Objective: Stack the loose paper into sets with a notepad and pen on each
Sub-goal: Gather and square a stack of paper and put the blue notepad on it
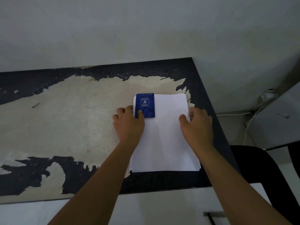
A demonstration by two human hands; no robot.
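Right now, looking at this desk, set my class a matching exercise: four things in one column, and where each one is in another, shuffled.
Things:
1. blue notepad
2. paper stack
3. left hand
4. right hand

Places:
A. at the stack's right edge
B. on the worn desk, near its right end
C. at the stack's left edge, thumb on the notepad
D. on the stack's far-left corner

Pairs: 1-D, 2-B, 3-C, 4-A

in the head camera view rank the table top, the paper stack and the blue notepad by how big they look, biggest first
1. Table top
2. Paper stack
3. Blue notepad, lying on the stack's far left corner
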